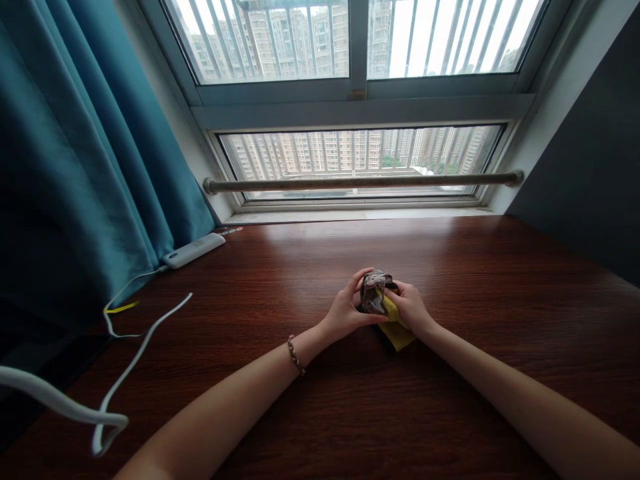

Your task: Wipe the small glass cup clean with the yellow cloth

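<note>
Out over the middle of the wooden table, my left hand (350, 303) curves its fingers and thumb around a small, dark, shiny object (373, 292) with grey-brown reflections. What kind of object it is, I cannot make out. A bracelet (296, 355) circles my left wrist. My right hand (409, 308) is closed on a yellow cloth (399, 333), its fingers against the right side of the shiny object. The cloth's lower part hangs below both hands, with a dark patch beside it. Some right fingertips are hidden behind the cloth and object.
White power strip (195, 250) lies at the table's back left, beside the blue curtain (100, 147). White cables (145, 347) and a yellow strip (123, 308) are at the left. A metal rail (360, 181) crosses the window behind the dark wooden table (280, 267).
</note>
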Tool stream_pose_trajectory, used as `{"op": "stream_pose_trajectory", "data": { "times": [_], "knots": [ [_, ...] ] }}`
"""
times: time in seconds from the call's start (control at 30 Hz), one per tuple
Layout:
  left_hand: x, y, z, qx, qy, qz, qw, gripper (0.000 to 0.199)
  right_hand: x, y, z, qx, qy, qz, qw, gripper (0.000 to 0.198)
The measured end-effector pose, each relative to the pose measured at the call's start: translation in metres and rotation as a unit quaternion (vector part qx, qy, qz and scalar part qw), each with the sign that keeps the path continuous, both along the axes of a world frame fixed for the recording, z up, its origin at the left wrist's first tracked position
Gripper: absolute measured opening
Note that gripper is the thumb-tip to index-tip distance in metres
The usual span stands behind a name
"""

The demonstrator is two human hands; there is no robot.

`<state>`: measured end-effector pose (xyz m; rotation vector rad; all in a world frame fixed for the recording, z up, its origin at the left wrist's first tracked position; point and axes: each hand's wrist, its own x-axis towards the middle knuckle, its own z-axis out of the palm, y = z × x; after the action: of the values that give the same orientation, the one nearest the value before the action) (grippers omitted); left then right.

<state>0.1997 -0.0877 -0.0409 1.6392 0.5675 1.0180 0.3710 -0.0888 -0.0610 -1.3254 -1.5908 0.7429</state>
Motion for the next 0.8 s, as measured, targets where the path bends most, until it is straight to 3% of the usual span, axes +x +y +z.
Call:
{"op": "stream_pose_trajectory", "data": {
  "times": [0.23,0.57,0.7,0.8],
  "knots": [
    [-0.002,0.006,-0.005,-0.049,-0.003,-0.002,0.999,0.084,0.000,-0.001,-0.001,-0.002,-0.008,0.009,1.000,0.029],
    [-0.007,0.015,-0.006,-0.015,0.041,0.038,0.998,0.053,-0.001,-0.001,0.002,-0.011,-0.027,0.020,0.999,0.026],
    [-0.004,0.016,-0.013,-0.013,0.034,0.029,0.999,0.066,0.000,0.001,0.004,-0.025,-0.028,0.012,0.999,0.026],
    [0.000,0.011,-0.012,-0.012,0.021,0.005,1.000,0.095,0.000,0.001,0.005,-0.031,-0.026,0.010,0.999,0.027]
  ]
}}
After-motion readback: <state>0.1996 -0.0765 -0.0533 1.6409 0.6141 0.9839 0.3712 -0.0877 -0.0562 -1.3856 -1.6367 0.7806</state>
